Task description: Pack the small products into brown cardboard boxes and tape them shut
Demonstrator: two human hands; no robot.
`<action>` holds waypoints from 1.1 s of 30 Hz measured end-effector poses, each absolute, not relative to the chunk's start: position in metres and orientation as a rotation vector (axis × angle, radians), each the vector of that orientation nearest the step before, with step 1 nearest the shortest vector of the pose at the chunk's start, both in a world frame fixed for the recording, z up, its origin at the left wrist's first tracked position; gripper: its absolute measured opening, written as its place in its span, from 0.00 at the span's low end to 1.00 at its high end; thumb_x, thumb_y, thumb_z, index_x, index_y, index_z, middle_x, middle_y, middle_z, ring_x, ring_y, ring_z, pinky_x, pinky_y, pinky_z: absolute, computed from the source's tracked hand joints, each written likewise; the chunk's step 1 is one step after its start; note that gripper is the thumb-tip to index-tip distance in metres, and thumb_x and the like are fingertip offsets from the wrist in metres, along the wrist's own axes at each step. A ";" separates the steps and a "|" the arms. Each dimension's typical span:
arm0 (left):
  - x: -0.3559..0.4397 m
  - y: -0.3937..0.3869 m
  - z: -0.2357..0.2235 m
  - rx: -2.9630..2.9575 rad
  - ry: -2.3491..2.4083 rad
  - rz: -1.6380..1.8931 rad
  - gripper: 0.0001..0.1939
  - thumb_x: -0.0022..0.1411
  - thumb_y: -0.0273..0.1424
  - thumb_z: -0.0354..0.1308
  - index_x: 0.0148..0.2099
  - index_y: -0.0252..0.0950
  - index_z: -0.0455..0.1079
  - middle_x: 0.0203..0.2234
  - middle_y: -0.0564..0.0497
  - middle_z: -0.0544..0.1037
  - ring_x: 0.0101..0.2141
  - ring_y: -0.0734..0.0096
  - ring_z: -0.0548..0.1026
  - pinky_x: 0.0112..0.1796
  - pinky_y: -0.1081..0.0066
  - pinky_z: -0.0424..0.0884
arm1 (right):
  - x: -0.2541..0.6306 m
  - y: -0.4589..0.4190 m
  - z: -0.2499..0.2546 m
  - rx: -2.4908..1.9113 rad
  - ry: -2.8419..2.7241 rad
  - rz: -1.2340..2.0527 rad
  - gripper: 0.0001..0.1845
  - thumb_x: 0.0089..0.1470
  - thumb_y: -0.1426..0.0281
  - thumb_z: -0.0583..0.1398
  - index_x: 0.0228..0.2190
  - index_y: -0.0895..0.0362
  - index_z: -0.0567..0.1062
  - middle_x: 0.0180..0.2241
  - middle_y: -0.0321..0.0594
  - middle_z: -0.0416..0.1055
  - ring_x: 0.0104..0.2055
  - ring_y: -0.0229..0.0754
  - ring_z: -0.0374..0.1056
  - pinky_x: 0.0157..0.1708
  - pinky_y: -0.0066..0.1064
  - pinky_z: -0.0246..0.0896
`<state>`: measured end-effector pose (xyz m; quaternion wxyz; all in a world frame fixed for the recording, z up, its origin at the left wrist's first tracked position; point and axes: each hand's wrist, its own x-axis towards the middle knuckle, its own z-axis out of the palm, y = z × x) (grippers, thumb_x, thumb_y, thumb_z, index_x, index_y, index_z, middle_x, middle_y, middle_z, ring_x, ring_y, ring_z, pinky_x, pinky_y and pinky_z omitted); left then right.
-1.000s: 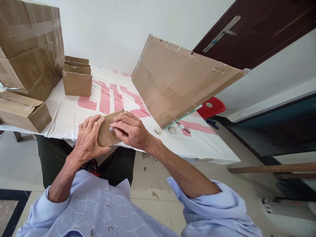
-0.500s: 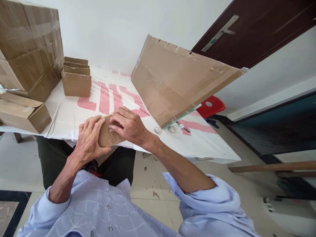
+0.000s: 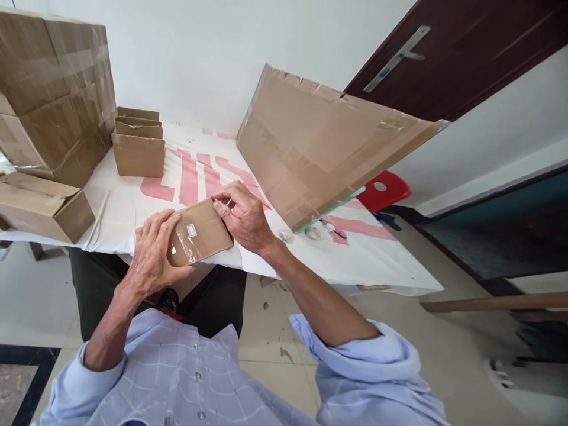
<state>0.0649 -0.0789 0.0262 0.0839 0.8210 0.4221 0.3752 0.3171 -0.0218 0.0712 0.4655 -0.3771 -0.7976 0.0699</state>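
Note:
A small flat cardboard box (image 3: 205,228) lies tilted at the table's front edge, with a small white label with a dark border (image 3: 191,230) on its top and shiny clear tape near its lower left. My left hand (image 3: 153,251) grips the box's left end, fingers over the far side and thumb along the near side. At the far right corner, the bent fingers and thumb of my right hand (image 3: 244,216) close on the box's edge. Its fingertips are partly hidden behind the corner.
Several open small cartons (image 3: 139,154) stand behind, left of centre. A longer carton (image 3: 48,207) and a big taped stack (image 3: 62,94) fill the left. A large cardboard sheet (image 3: 319,142) leans on the right, with tape rolls (image 3: 313,233) before it. A red stool (image 3: 385,190) stands beyond.
My right hand has moved off the middle of the box to its far right corner, uncovering the white label. My left hand keeps its hold on the left end.

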 end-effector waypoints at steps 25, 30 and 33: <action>0.005 -0.048 -0.068 0.494 0.724 1.463 0.37 0.57 0.51 0.69 0.64 0.37 0.76 0.59 0.38 0.82 0.55 0.43 0.81 0.44 0.55 0.84 | 0.282 -0.092 0.010 -0.812 -1.612 0.763 0.33 0.72 0.44 0.56 0.68 0.47 0.67 0.69 0.50 0.67 0.71 0.54 0.65 0.67 0.52 0.68; 0.011 -0.049 -0.075 0.559 0.647 1.335 0.42 0.60 0.53 0.69 0.69 0.36 0.70 0.65 0.31 0.75 0.57 0.33 0.78 0.44 0.44 0.84 | 0.288 -0.093 0.014 -0.829 -1.649 0.706 0.34 0.72 0.44 0.56 0.69 0.48 0.67 0.68 0.51 0.67 0.70 0.54 0.66 0.65 0.51 0.70; 0.013 -0.048 -0.076 0.532 0.669 1.339 0.41 0.60 0.51 0.70 0.68 0.35 0.71 0.62 0.32 0.78 0.56 0.36 0.79 0.43 0.48 0.84 | 0.292 -0.092 0.011 -0.843 -1.700 0.607 0.31 0.73 0.48 0.56 0.69 0.48 0.69 0.68 0.52 0.67 0.72 0.55 0.64 0.69 0.55 0.67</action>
